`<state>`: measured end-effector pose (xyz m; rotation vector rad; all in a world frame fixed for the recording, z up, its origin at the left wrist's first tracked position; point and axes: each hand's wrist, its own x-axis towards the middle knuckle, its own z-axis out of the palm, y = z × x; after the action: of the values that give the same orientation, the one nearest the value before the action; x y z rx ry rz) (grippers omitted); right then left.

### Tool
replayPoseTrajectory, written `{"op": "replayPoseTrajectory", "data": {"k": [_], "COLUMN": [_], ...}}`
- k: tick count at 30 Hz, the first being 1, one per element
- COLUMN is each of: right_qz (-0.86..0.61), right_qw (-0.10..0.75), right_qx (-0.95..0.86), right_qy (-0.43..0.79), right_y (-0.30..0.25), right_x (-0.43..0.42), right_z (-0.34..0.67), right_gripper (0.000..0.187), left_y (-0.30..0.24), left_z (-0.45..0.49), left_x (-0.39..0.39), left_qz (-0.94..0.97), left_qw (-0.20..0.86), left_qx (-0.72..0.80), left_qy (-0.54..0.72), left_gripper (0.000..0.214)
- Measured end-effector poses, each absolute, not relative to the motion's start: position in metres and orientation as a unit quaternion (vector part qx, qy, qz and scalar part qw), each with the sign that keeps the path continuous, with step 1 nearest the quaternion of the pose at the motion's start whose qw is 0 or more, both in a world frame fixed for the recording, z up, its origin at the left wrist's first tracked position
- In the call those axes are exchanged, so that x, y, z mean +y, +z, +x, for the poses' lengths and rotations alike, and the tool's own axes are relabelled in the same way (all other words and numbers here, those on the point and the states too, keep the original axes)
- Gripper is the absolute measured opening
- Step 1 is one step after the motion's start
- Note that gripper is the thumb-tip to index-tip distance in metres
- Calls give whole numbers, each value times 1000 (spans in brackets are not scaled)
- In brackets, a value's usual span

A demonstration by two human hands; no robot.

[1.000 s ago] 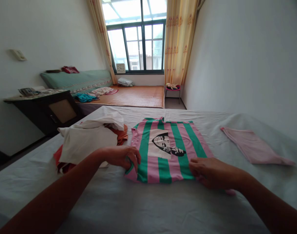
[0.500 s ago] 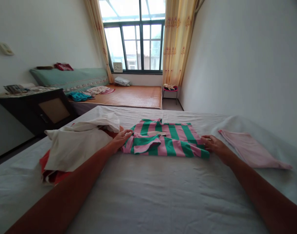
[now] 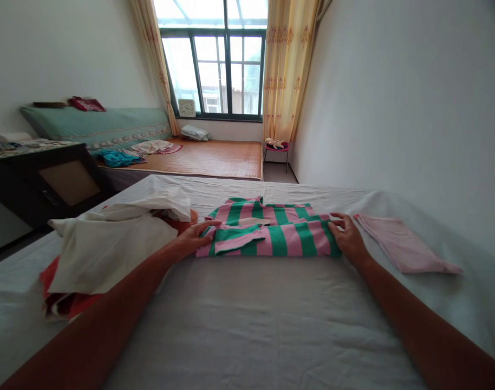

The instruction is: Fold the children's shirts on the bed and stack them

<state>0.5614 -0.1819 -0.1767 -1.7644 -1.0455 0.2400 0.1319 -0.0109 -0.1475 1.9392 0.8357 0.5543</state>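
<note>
We have the pink-and-green striped cotton T-shirt (image 3: 280,239), folded into a flat band, on the white-sheeted bed (image 3: 247,319) between our two grips. Our left grip (image 3: 195,235) touches one end; whether it pinches cloth we cannot tell. Our right grip (image 3: 347,238) lies unclenched, flat on the other end. We judge the shirt light, soft and limp, best held at both ends. A folded pale pink cloth (image 3: 397,246) lies just beyond the right grip.
</note>
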Motion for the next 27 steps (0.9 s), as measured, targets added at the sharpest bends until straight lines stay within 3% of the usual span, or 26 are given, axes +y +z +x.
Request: {"op": "replayPoseTrajectory", "data": {"k": [7, 12, 17, 23, 27], "right_qz": [-764, -778, -751, -684, -596], "right_qw": [382, 337, 329, 299, 270], "right_qx": [-516, -528, -573, -655, -754], "right_qy": [67, 41, 13, -113, -65], "right_y": [-183, -177, -184, -169, -145], "right_x": [-196, -201, -197, -198, -189], "right_z": [565, 555, 554, 533, 478], "right_gripper": [53, 40, 31, 30, 35], "left_y": [-140, -136, -135, -134, -137], "left_z": [128, 126, 131, 133, 140], "left_x": [-20, -27, -28, -32, -34], "left_qz": [897, 964, 973, 966, 927], "left_qw": [206, 112, 74, 83, 128], "left_qx": [307, 197, 180, 177, 245], "left_qy": [244, 142, 125, 168, 255], "left_gripper": [41, 38, 23, 22, 23]}}
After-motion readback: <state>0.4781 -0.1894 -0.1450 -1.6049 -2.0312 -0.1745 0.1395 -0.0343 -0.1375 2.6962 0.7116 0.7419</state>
